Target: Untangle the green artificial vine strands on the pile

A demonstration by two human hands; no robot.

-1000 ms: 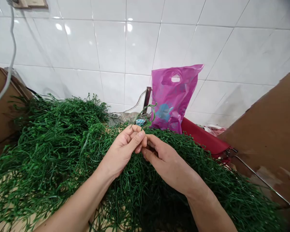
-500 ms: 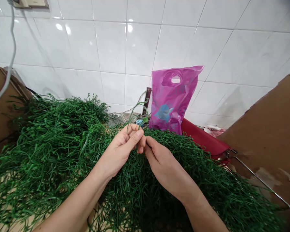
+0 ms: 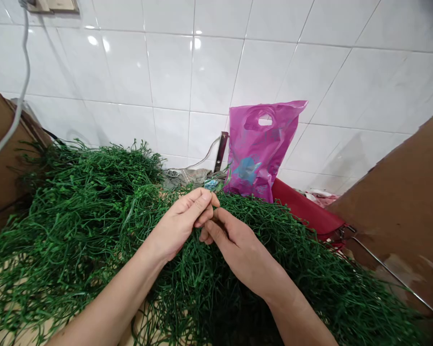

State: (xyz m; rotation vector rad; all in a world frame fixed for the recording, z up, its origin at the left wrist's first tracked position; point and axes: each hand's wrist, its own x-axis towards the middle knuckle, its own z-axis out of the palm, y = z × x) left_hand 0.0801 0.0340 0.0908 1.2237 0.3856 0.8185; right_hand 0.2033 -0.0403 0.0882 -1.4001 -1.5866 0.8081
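Observation:
My left hand is closed, with its thumb pressed on the bent fingers. A thin green artificial stem, partly blurred, shows just beyond its fingertips; most of it is hidden. My right hand meets it from the right, thumb and fingers pinched together just below the left fingers. Whatever the right fingertips grip is hidden. Both hands are over a wide heap of green artificial stems with small buds at the tips, which spreads beneath and on both sides of them.
A purple plastic bag stands against the white tiled wall. Right of it lie a red bag and a thin metal rod. Brown cardboard rises at the right, a cardboard box at the left. A grey cable hangs down.
The curved stem that stood up clearly from my left fingers is now mostly out of sight. My right fingers have shifted slightly left and lower, under the left hand. The view has moved a little.

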